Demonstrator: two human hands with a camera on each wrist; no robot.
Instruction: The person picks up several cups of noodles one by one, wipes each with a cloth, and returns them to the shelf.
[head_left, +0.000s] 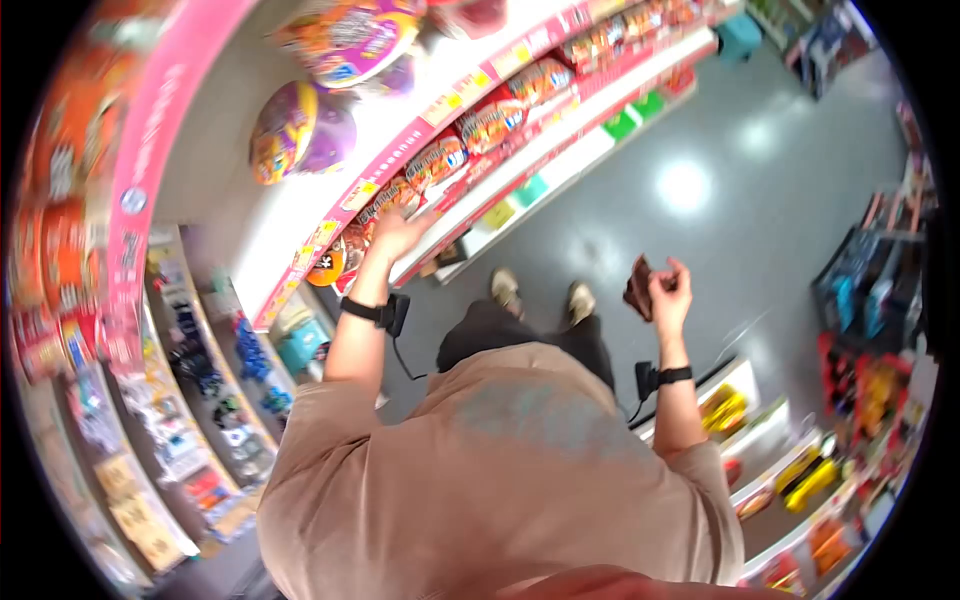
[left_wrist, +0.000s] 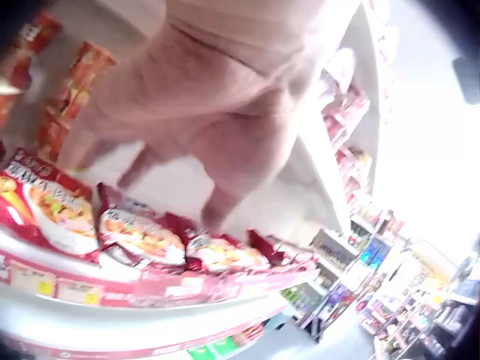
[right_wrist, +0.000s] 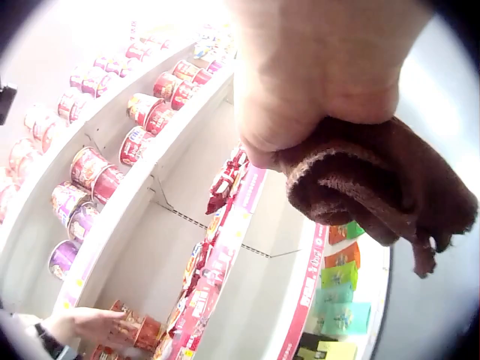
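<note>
My right hand point(head_left: 672, 296) grips a crumpled dark brown cloth point(right_wrist: 375, 184), out over the floor and away from the shelves. The cloth's folds and a frayed end hang below the palm in the right wrist view. My left hand point(head_left: 398, 236) reaches into a shelf holding red noodle packets point(left_wrist: 142, 236). In the left wrist view its fingers point(left_wrist: 217, 206) extend downward, spread apart, just behind the row of packets. Orange packages point(right_wrist: 135, 330) stand beside that hand in the right wrist view. It holds nothing that shows.
Noodle cups point(right_wrist: 94, 169) line the shelf above. Large purple-lidded tubs point(head_left: 310, 130) sit on a higher shelf. A pink price strip point(head_left: 430, 125) runs along the shelf edge. Green boxes point(head_left: 620, 124) lie on the lowest level. More stocked shelves stand at both sides of the grey floor point(head_left: 620, 220).
</note>
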